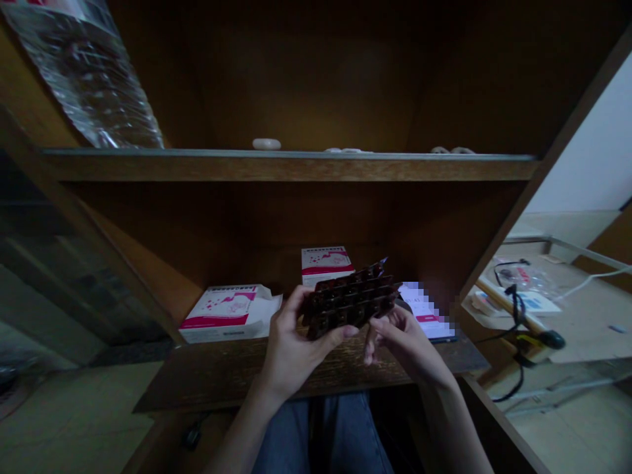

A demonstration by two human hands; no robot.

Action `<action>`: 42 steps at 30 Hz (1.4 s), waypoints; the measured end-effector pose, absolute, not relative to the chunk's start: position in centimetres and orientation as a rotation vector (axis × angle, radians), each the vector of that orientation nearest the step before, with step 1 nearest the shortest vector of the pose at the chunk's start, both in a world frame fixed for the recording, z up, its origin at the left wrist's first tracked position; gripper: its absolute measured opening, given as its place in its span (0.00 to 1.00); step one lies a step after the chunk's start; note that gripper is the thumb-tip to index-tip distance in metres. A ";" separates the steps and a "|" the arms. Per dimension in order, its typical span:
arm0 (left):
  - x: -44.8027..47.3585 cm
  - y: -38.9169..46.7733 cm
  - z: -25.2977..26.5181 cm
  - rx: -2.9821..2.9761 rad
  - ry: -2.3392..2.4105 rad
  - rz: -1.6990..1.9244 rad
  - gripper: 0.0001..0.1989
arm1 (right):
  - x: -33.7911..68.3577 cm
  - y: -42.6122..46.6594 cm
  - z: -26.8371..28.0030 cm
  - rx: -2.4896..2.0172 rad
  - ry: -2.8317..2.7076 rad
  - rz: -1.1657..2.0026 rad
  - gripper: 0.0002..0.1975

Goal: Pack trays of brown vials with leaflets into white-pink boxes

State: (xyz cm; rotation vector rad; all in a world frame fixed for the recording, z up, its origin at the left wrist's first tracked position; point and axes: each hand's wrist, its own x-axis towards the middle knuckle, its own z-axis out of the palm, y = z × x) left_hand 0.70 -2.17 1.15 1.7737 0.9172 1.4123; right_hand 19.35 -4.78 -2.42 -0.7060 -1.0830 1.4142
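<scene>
My left hand (299,345) is wrapped round the left end of a stack of dark brown blister packs (350,299), thumb across the near side. The packs lie in several tilted layers, with rows of pockets along them. At their lower right corner is my right hand (402,339), its fingers curled in and its thumb against the edge. Its fingertips are partly hidden. Behind the packs stands a white and pink box (326,260). To the left, a second white and pink box (227,313) lies with its end flap open toward my left hand.
A lit phone screen (424,309) lies on the right of the wooden shelf (212,375). Overhead, the upper shelf edge (296,168) carries a water bottle (93,85) and a small white oval object (266,143). A side table (587,329) with cables stands right.
</scene>
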 end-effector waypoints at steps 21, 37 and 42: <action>-0.3 -2.2 3.6 0.905 0.938 1.306 0.23 | 21.5 -4.4 -1.8 -1.018 -1.673 0.413 0.33; -1.3 -1.9 3.8 1.040 0.873 1.037 0.35 | 19.8 -3.9 -2.6 -0.820 -1.687 -0.078 0.25; -1.4 -1.8 3.1 1.510 0.844 1.305 0.18 | 19.4 -4.4 -2.1 -0.735 -1.540 0.303 0.26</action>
